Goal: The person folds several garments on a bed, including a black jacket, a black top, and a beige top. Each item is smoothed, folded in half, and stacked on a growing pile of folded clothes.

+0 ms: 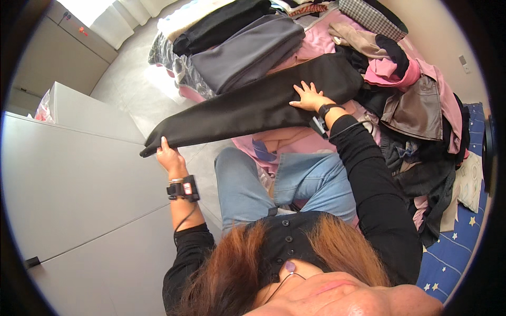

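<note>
A long black garment, probably folded trousers, stretches across the bed in front of me, its narrow end reaching past the bed's edge. My left hand grips that narrow end, thumb on top and fingers hidden beneath. Spread flat on the wider part, my right hand presses the cloth with its fingers apart. Just beyond the black garment lies a folded grey garment. Pink cloth shows underneath on the near side.
Piled clothes lie at the right, among them brown leather-look shorts and a pink garment. A folded black garment and a houndstooth fabric box are farther back. Grey cabinets stand close on my left. Star-patterned blue bedding shows at right.
</note>
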Demonstrator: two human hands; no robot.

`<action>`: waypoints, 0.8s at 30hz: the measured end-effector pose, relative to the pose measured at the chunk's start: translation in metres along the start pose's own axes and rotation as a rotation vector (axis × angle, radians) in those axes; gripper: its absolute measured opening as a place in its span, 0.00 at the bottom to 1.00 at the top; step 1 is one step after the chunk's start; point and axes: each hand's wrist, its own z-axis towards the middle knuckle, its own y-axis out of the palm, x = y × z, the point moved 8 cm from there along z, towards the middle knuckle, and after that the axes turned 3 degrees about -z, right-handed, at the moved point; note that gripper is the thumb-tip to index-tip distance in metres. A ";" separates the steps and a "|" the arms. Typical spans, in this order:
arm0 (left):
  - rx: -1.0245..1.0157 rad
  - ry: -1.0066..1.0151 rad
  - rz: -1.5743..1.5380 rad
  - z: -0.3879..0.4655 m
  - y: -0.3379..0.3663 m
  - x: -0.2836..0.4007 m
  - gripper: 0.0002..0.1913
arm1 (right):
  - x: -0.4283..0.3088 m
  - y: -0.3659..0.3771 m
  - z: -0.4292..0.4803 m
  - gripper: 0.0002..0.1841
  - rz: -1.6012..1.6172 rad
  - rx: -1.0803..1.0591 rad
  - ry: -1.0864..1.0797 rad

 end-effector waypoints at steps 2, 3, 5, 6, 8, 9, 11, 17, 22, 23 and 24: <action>-0.039 0.336 0.259 -0.022 0.039 0.041 0.13 | -0.019 -0.029 0.000 0.39 0.241 0.071 -0.136; -0.042 0.369 0.404 -0.032 0.060 0.055 0.15 | -0.024 -0.045 -0.005 0.37 0.498 0.150 -0.199; -0.121 0.648 0.624 -0.062 0.127 0.093 0.14 | -0.039 -0.052 -0.026 0.31 1.019 0.086 -0.368; -0.250 0.749 0.559 -0.081 0.167 0.104 0.14 | -0.034 -0.055 -0.037 0.29 1.256 0.082 -0.356; -0.471 1.077 0.530 -0.136 0.251 0.115 0.15 | -0.020 -0.067 -0.048 0.28 1.718 0.041 -0.388; -0.618 1.122 0.528 -0.164 0.293 0.103 0.19 | -0.008 -0.079 -0.054 0.28 1.931 0.031 -0.493; -1.165 0.904 0.425 -0.219 0.360 0.054 0.20 | 0.033 -0.100 -0.059 0.30 2.222 0.043 -0.680; -1.784 0.741 0.875 -0.293 0.353 -0.107 0.13 | 0.158 -0.006 -0.024 0.33 2.664 0.292 0.033; -1.548 0.855 1.020 -0.263 0.323 -0.146 0.17 | 0.181 0.040 0.000 0.25 2.430 0.535 -0.023; -1.531 0.922 1.017 -0.262 0.321 -0.146 0.17 | 0.188 0.050 -0.001 0.25 2.424 0.607 0.098; -1.532 0.948 1.082 -0.260 0.321 -0.151 0.17 | 0.199 0.043 -0.005 0.24 2.210 0.742 0.096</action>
